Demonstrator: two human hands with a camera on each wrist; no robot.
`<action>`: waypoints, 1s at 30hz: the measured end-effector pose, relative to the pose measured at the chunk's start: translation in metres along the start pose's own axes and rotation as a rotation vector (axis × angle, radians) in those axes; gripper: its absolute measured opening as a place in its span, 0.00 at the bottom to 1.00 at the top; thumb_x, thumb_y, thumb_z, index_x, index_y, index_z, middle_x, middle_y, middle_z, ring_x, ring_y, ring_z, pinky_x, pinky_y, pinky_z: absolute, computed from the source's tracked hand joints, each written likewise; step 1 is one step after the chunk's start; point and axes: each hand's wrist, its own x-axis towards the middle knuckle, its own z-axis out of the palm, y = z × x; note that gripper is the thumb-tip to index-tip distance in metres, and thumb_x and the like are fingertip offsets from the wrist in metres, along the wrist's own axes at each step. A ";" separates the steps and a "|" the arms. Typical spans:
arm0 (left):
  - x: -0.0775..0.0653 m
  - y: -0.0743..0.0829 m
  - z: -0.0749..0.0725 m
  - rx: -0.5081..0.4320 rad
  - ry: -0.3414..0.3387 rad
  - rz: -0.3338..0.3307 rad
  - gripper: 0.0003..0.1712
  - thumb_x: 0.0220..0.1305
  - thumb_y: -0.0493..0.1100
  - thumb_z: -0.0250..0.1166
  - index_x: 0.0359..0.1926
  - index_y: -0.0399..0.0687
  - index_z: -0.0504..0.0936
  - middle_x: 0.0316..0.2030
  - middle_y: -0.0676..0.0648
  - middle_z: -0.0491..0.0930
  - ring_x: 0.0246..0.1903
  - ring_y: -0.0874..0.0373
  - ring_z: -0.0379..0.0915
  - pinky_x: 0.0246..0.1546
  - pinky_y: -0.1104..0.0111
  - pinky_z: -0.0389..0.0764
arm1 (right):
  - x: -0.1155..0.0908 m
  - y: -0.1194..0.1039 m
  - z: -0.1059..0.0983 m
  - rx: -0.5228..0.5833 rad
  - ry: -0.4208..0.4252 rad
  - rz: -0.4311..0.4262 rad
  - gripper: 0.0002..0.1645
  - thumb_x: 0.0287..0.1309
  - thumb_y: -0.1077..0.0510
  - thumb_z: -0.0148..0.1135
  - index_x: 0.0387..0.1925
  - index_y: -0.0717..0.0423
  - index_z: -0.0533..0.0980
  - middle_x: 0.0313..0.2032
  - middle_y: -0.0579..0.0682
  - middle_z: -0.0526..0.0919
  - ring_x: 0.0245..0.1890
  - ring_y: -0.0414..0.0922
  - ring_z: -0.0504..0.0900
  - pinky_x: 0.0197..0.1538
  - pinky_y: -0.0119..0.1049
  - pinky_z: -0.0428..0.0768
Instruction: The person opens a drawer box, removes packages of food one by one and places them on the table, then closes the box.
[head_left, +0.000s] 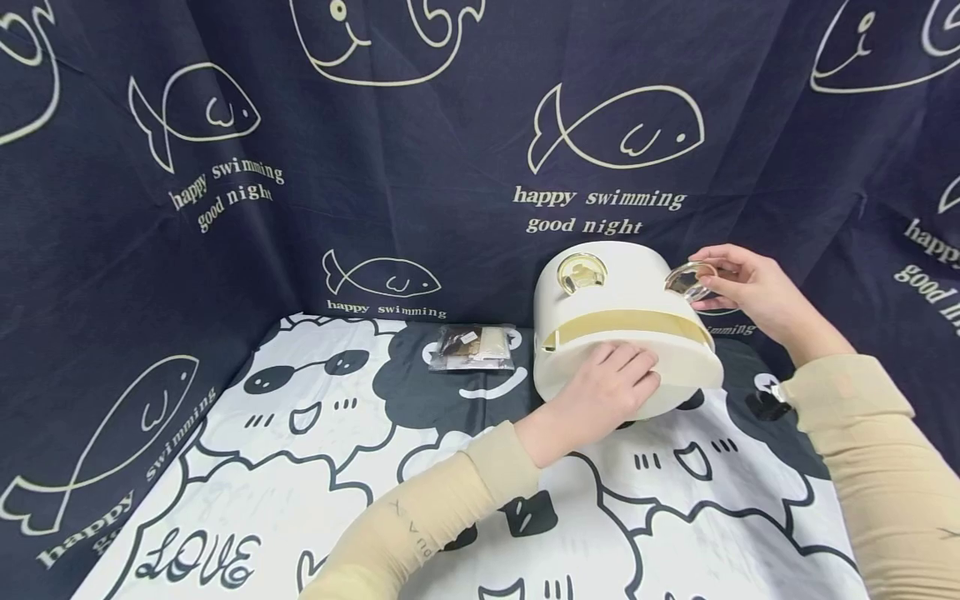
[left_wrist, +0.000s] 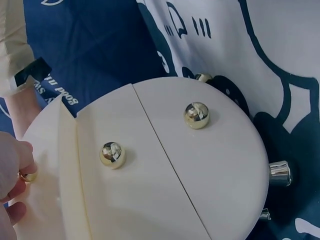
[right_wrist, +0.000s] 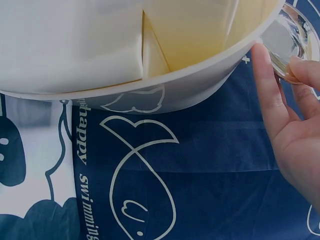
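A round white storage box point(head_left: 622, 279) stands at the back right of the cloth, with gold knobs point(left_wrist: 197, 115) on its front. Its top front drawer point(head_left: 675, 367) juts out, and a cream interior point(right_wrist: 200, 50) shows behind it. My left hand point(head_left: 607, 392) lies against this drawer's face. Up close in the left wrist view, its fingers point(left_wrist: 22, 157) curl at a mostly covered gold knob point(left_wrist: 29, 177). With my right hand point(head_left: 742, 283) I pinch the shiny gold round ear point(right_wrist: 295, 42) on the box's right side. A matching gold ear point(head_left: 582, 273) sits on its left.
A clear plastic packet point(head_left: 474, 347) with brown and white contents lies left of the box. White cloth with cartoon sheep point(head_left: 300, 500) covers the table. Dark blue fish-print fabric point(head_left: 420, 192) hangs close behind the box. Short metallic feet point(left_wrist: 280, 173) stick out below the box.
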 end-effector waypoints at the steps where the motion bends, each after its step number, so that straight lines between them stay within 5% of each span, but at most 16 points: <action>1: 0.000 -0.001 0.001 -0.006 -0.016 -0.004 0.22 0.70 0.39 0.37 0.38 0.57 0.79 0.46 0.56 0.75 0.49 0.59 0.69 0.50 0.67 0.67 | 0.000 0.000 0.000 0.004 -0.001 -0.001 0.17 0.59 0.73 0.54 0.50 0.62 0.73 0.38 0.46 0.81 0.37 0.38 0.81 0.32 0.37 0.83; 13: 0.005 -0.008 0.009 -0.021 -0.085 -0.025 0.16 0.70 0.42 0.43 0.42 0.57 0.79 0.48 0.56 0.73 0.51 0.60 0.66 0.52 0.67 0.65 | -0.001 -0.001 0.001 -0.043 0.026 0.020 0.20 0.60 0.71 0.55 0.54 0.70 0.67 0.39 0.44 0.82 0.37 0.37 0.80 0.32 0.36 0.83; 30: 0.011 -0.018 0.020 -0.006 -0.087 -0.040 0.19 0.69 0.42 0.41 0.41 0.58 0.80 0.48 0.56 0.74 0.51 0.61 0.67 0.51 0.68 0.66 | -0.002 -0.002 0.002 -0.051 0.015 0.010 0.18 0.59 0.73 0.54 0.52 0.64 0.71 0.38 0.44 0.82 0.36 0.37 0.82 0.33 0.37 0.83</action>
